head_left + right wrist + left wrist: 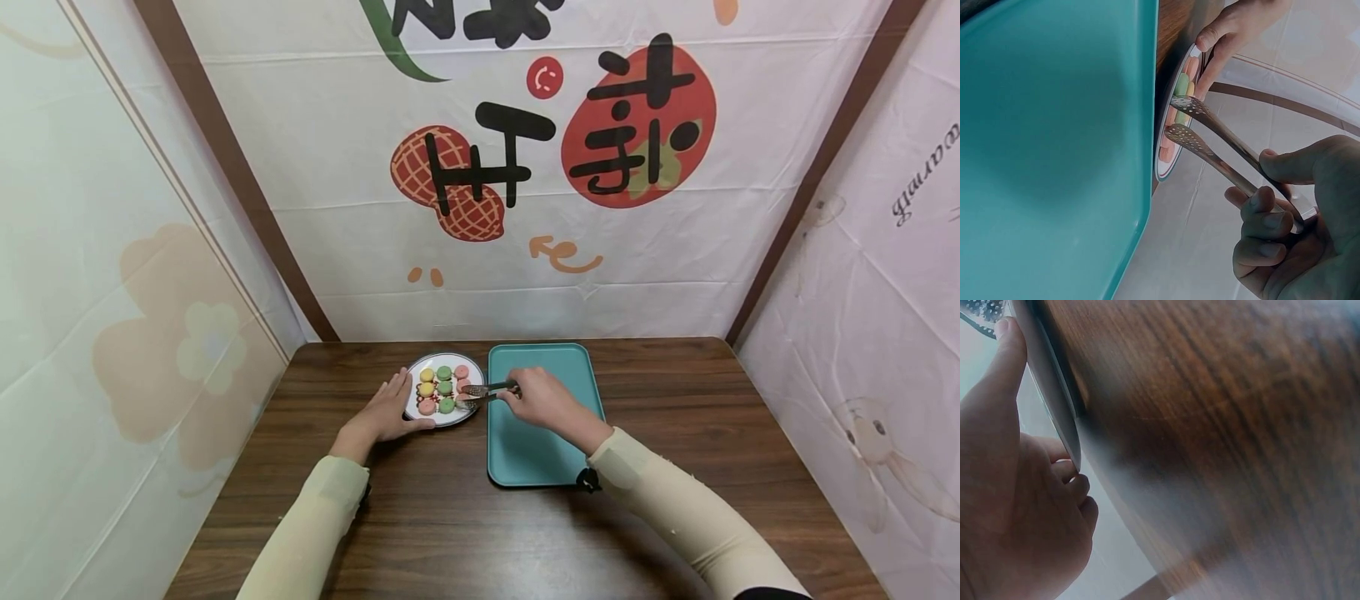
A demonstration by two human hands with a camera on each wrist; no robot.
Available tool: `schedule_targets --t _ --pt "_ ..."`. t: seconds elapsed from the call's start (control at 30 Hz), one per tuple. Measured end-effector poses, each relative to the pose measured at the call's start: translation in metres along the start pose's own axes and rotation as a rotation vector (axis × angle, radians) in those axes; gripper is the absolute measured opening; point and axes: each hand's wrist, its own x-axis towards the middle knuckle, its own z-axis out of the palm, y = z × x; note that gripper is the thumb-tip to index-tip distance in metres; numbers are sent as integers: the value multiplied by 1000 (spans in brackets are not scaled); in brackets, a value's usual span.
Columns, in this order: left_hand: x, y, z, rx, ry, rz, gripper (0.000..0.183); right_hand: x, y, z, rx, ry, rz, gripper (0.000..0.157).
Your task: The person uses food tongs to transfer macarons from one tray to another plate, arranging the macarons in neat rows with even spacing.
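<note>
Near the table's back edge a white plate (415, 412) with a dark rim holds rows of yellow, green and pink macarons (444, 388). My left hand (386, 410) touches the plate's left rim, fingers along the far side and thumb at the near side. My right hand (546, 402) grips metal tongs (1225, 134) with perforated tips. Their arms stand apart, tips over the right-hand pink macarons (1167, 150). Whether the tips touch a macaron I cannot tell. In the left wrist view the left hand (1022, 487) lies against the plate's edge (1054, 394).
A teal rectangular tray (525, 454) lies just right of the plate, under my right hand and forearm. Both stand on a dark wooden table (442, 533). Printed white cloth (360, 258) hangs behind the table and at both sides.
</note>
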Motion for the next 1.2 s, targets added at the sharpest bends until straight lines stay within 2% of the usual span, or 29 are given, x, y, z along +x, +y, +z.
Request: schedule_targets --t 0.73,1.2 --pt "-3 1 -2 -2 1 10 123 -2 -3 1 -8 7 16 23" --pt "1 -2 1 8 11 16 123 -14 9 -2 50 69 3 21"
